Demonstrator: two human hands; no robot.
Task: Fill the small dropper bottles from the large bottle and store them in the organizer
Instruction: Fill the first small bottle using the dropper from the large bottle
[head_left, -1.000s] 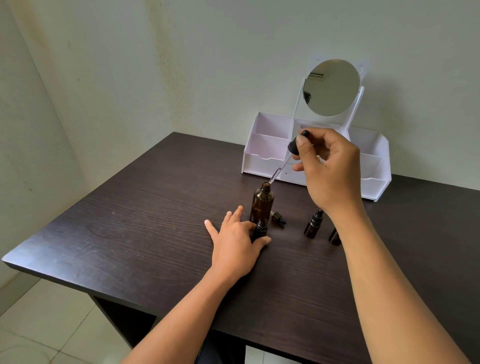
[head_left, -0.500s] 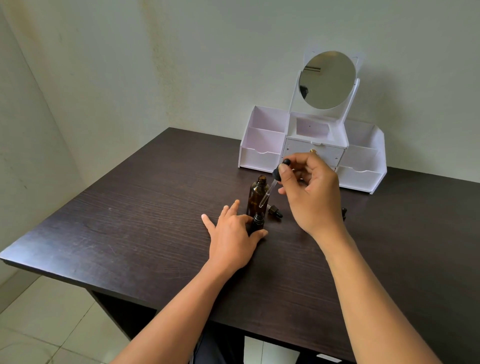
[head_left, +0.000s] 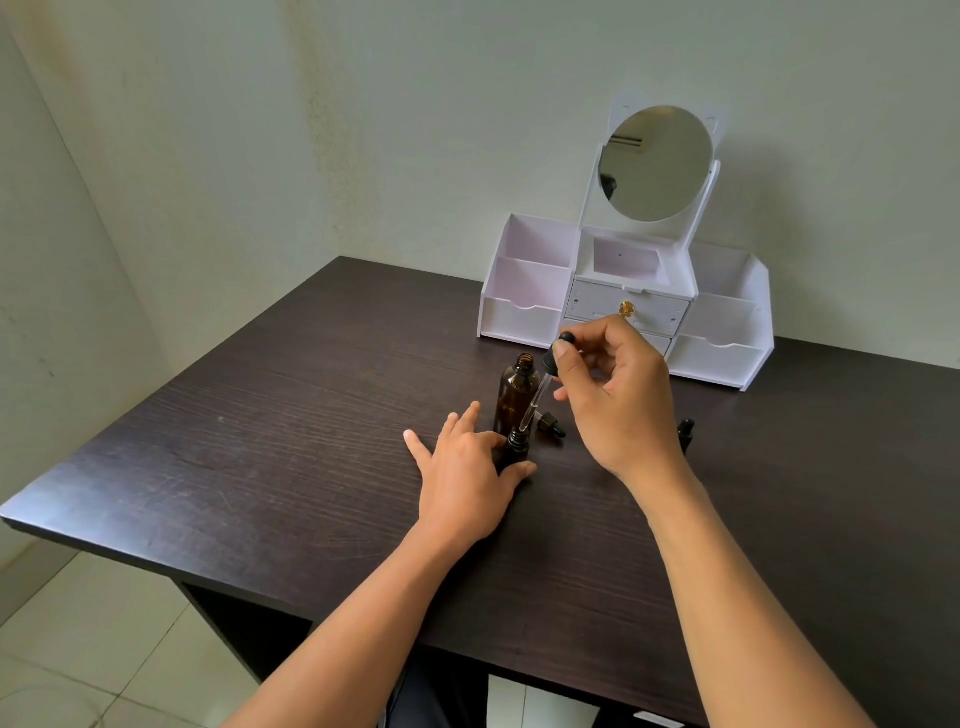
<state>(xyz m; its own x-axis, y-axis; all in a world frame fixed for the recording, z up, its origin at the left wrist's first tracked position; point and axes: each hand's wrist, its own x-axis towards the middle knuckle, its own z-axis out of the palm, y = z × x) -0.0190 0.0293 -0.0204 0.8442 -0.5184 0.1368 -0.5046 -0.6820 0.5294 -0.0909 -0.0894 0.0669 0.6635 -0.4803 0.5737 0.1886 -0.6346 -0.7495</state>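
Small dropper bottle (head_left: 517, 447) stands mid-frame on the tabletop (head_left: 260, 441), pinched upright by the left grip (head_left: 467, 480) so the right grip (head_left: 618, 405), holding the pipette (head_left: 537, 397), can aim its tip into the neck.

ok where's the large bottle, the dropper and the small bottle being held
large bottle (head_left: 511, 397), head view, amber body
dropper (head_left: 549, 365), head view, black collar
small bottle (head_left: 517, 441), head view, threaded neck
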